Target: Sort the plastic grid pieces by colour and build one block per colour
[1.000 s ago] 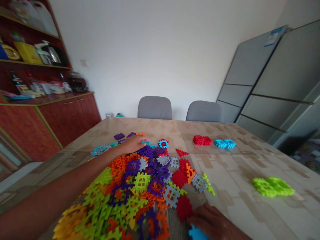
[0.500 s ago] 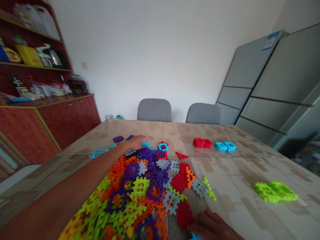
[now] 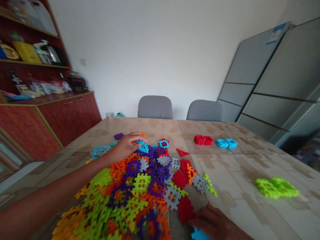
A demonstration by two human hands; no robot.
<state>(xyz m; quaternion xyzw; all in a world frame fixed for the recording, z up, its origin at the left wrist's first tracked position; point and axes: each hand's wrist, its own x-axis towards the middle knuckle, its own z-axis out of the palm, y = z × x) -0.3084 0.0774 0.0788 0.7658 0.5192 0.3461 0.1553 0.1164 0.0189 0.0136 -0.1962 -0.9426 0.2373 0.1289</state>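
From the head camera, a beige marbled bench (image 3: 240, 173) carries a big heap of flat interlocking plastic tiles in orange, purple, lime, grey and red (image 3: 140, 190), which serves as the landmark here. The left hand (image 3: 126, 145) reaches across to the heap's far edge, its grip closed with fingers curled down on a small cyan plastic tile (image 3: 143, 146) lying there just beside a cyan-and-red ring-shaped tile (image 3: 164, 143). The right hand (image 3: 216, 225) rests flat on the bench at the heap's near right corner, fingers touching a red notched tile (image 3: 184, 209); a bright blue tile (image 3: 198, 234) shows partly under it, and whether that grip holds it cannot be told. Well to the right of the heap lie a lime green tile cluster (image 3: 276, 187), and beyond it, a red tile stack (image 3: 203, 140) touching a cyan tile stack (image 3: 226, 143). Two grey upholstered chairs (image 3: 155, 107) stand behind the bench's far edge.
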